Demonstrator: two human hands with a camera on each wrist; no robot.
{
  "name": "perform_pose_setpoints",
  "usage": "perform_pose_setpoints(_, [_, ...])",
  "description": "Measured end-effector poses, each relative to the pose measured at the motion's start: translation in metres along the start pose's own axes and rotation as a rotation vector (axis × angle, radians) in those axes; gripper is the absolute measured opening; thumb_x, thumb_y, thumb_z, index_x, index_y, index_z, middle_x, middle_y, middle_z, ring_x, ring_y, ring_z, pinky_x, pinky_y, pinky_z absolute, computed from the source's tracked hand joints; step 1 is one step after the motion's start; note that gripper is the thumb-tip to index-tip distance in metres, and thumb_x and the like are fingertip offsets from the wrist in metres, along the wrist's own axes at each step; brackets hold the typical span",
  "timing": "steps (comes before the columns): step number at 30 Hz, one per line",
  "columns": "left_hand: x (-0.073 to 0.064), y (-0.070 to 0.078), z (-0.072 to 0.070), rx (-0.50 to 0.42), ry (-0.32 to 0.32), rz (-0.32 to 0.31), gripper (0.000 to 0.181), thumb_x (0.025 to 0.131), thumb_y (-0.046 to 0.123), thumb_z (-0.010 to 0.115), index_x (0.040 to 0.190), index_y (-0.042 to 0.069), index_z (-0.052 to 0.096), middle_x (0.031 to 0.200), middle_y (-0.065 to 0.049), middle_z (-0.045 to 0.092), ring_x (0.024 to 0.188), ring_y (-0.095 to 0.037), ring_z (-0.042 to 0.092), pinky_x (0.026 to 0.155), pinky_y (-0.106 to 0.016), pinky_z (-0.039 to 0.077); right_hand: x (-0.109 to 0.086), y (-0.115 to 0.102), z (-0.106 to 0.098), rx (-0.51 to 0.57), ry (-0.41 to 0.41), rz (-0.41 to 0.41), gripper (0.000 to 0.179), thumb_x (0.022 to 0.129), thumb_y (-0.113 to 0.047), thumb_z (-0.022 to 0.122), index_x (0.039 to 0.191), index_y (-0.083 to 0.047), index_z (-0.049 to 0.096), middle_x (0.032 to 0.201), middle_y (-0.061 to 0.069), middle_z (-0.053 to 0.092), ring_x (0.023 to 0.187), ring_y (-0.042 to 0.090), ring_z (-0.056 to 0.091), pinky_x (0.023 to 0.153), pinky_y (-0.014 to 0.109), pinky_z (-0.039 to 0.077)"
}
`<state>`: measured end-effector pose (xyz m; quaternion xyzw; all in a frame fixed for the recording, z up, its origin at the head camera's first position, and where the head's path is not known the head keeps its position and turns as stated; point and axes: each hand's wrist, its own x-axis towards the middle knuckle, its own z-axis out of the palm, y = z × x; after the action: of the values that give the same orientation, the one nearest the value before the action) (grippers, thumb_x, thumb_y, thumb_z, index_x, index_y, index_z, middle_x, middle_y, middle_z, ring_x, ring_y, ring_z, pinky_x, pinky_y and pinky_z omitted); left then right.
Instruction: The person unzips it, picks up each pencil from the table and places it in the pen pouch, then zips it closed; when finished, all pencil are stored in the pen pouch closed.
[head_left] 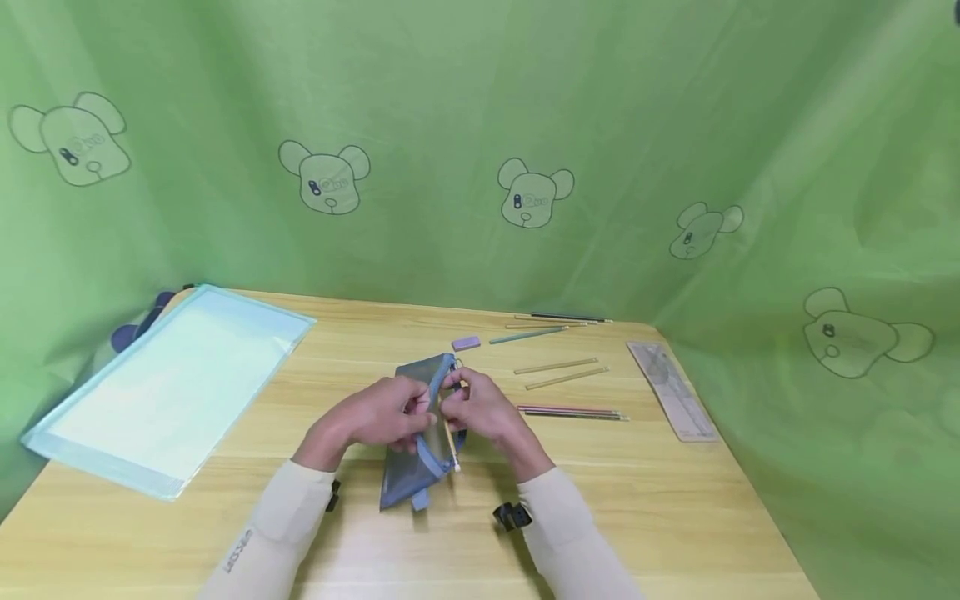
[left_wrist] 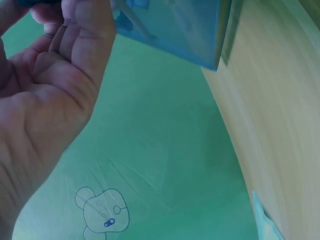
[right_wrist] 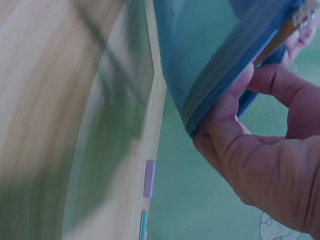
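A blue mesh pencil case (head_left: 405,475) is held up on its side over the table, its zipped mouth partly spread. My left hand (head_left: 382,412) grips the near side of the mouth with curled fingers. On the other side, my right hand (head_left: 480,406) pinches the zip edge close to the case's far end. A yellow pencil (head_left: 452,446) with a white eraser tip lies at the mouth, its eraser end pointing toward me. From the right wrist, the pencil's metal ferrule (right_wrist: 303,16) shows beside the zip. Mesh (left_wrist: 185,30) hangs beyond my left hand, with slim shapes inside.
A pale blue document folder (head_left: 180,387) lies at the left. Beyond the case are a purple eraser (head_left: 466,342) and a teal pencil (head_left: 527,335). More pencils (head_left: 573,412) lie to the right, near a flat clear pack (head_left: 672,392). Green curtain (head_left: 450,100) surrounds the table.
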<state>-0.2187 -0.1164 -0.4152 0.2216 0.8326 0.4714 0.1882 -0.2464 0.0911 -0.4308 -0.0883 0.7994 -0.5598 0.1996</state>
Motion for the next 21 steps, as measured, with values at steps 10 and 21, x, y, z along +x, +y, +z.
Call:
perform_pose_setpoints(10, [0.001, -0.005, -0.002, -0.091, 0.008, 0.038, 0.026, 0.108, 0.010, 0.062, 0.086, 0.010, 0.047, 0.076, -0.006, 0.066, 0.066, -0.018, 0.072, 0.061, -0.035, 0.063, 0.014, -0.006, 0.015, -0.114, 0.081, -0.040, 0.019, 0.090, 0.004, 0.066, 0.109, 0.000, 0.065, 0.081, 0.003, 0.067, 0.073, 0.013, 0.060, 0.068, 0.024, 0.051])
perform_pose_setpoints(21, [0.002, -0.003, -0.005, -0.138, 0.090, -0.034, 0.025, 0.107, 0.011, 0.062, 0.086, 0.009, 0.049, 0.079, -0.009, 0.068, 0.067, -0.018, 0.072, 0.065, -0.037, 0.066, 0.003, -0.007, 0.018, -0.205, 0.034, -0.066, 0.016, 0.093, 0.002, 0.068, 0.108, 0.002, 0.068, 0.090, 0.007, 0.067, 0.078, 0.014, 0.060, 0.068, 0.022, 0.052])
